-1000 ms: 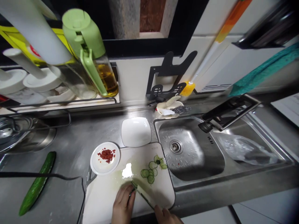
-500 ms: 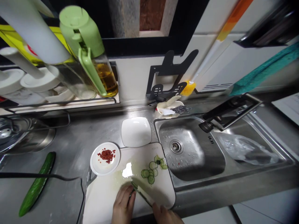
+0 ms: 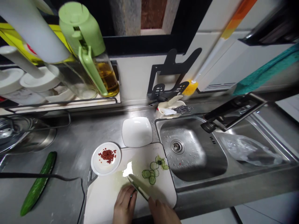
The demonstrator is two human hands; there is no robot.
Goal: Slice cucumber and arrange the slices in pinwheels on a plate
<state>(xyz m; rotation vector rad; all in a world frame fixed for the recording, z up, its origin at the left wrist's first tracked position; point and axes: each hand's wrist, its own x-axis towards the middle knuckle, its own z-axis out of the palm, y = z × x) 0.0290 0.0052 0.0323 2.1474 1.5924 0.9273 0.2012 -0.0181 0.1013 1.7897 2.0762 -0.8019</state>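
My left hand (image 3: 124, 203) lies curled on the white cutting board (image 3: 105, 196), fingers pressed down on a piece of cucumber that they mostly hide. My right hand (image 3: 162, 212) grips the handle of a knife (image 3: 138, 186). Its blade slants up and to the left and sits right against my left fingertips. Several thin cucumber slices (image 3: 153, 169) lie on the board just right of the blade.
A small round plate with chopped red bits (image 3: 106, 158) and a bare white square dish (image 3: 137, 131) sit behind the board. A whole cucumber (image 3: 38, 183) and a black cable (image 3: 42, 176) lie at left. The steel sink (image 3: 193, 152) is at right; an oil bottle (image 3: 93, 56) stands on a shelf.
The knife blade has shifted a little to the left, closer over my left fingertips. My right hand has come further into view. The left hand stays put.
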